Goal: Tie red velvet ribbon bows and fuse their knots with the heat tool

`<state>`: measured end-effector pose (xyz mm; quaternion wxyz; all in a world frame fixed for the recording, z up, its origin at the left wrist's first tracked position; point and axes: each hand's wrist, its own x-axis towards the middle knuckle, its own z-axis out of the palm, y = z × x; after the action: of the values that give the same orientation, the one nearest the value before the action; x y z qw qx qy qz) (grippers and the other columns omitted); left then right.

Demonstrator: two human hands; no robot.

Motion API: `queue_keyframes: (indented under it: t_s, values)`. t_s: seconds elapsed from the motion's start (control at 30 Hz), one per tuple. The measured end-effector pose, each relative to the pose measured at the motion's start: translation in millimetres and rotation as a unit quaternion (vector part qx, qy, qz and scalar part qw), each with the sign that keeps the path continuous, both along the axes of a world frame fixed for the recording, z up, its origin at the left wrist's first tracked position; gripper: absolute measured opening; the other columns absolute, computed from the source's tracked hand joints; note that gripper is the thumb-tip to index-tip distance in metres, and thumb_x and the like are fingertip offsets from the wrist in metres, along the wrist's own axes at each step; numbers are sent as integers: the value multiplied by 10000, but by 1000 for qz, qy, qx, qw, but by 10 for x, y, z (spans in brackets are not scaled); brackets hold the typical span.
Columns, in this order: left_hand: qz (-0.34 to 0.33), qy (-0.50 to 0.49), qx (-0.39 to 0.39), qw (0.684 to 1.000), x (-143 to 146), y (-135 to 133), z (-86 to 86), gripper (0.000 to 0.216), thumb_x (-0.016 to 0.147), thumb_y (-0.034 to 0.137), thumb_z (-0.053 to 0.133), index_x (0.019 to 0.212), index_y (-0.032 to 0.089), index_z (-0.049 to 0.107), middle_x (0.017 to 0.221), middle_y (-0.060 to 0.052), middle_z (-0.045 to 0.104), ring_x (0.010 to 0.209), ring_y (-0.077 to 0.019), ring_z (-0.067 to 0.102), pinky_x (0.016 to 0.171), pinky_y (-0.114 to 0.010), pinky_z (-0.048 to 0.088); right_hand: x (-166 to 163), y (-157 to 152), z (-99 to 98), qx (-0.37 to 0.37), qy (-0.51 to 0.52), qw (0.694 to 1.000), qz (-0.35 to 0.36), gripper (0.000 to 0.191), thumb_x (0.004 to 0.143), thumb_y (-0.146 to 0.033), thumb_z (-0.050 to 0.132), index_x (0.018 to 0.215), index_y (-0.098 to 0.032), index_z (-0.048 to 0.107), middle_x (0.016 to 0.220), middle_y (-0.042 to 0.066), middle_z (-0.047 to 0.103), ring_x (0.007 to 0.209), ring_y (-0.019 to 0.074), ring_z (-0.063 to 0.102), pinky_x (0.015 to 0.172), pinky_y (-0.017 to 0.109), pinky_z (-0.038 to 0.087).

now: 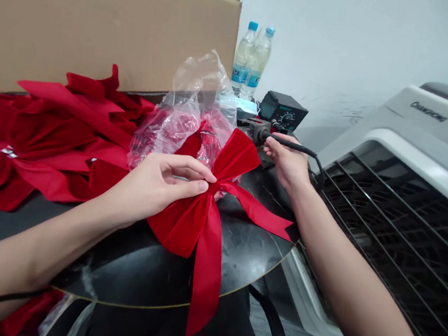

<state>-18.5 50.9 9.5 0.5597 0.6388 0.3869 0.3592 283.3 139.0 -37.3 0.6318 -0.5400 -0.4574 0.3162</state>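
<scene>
My left hand [166, 180] pinches a red velvet bow [183, 222] at its centre between thumb and fingers. One ribbon tail of the bow hangs over the front edge of the round black table [124, 264]; the other spreads to the right. At the back right, my right hand [289, 167] is closed around the black handle of a soldering iron [286, 141]. The iron's front end sits in a dark holder [258, 131], so its tip is hidden. Just behind stands a black control box with a dial [284, 112].
Many red bows [49, 142] are piled on the left, beside a clear plastic bag [181, 114] with red material inside. A large cardboard box [115, 21] and two water bottles [256, 58] stand behind. A white appliance with a dark grille [425, 142] is close on the right.
</scene>
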Motion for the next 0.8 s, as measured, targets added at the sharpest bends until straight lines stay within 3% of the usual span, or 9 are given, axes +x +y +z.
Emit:
queue_keyframes:
  t_s: [0.23, 0.43, 0.53, 0.63, 0.8]
  values:
    - [7, 29, 9, 1000, 3, -18, -25, 72, 847, 251, 817, 914, 263, 841, 939, 20, 833, 887, -141, 782, 813, -161, 603, 61, -139, 79, 63, -102, 989, -81, 149, 736, -233, 819, 868, -211, 752, 692, 6, 725, 633, 192, 698, 652, 353, 588]
    - [-4, 35, 20, 999, 5, -23, -46, 82, 853, 259, 801, 927, 244, 832, 988, 1, 826, 938, -162, 775, 855, -195, 607, 83, -637, 332, 104, -167, 966, -168, 83, 885, -270, 685, 876, -269, 602, 754, 33, 727, 573, 170, 683, 508, 303, 529]
    - [-2, 37, 18, 999, 22, -34, -47, 96, 848, 251, 787, 932, 228, 828, 997, -17, 825, 951, -191, 779, 873, -243, 625, -47, -851, 346, 175, -137, 954, -200, 155, 880, -223, 628, 848, -308, 503, 648, -7, 650, 490, 164, 634, 410, 297, 461]
    - [7, 43, 10, 999, 47, -48, -47, 114, 830, 210, 770, 930, 219, 824, 989, -25, 827, 949, -210, 786, 873, -275, 642, -283, -1011, 299, 284, -94, 926, -231, 157, 794, -184, 603, 796, -300, 498, 539, -56, 493, 397, 165, 540, 327, 301, 360]
    - [26, 70, -4, 997, 69, -47, -57, 150, 798, 189, 777, 939, 213, 823, 952, -19, 834, 940, -223, 796, 883, -292, 652, -659, -1209, 206, 369, -101, 883, -271, 75, 764, -262, 567, 740, -279, 499, 585, -29, 465, 410, 156, 492, 377, 292, 345]
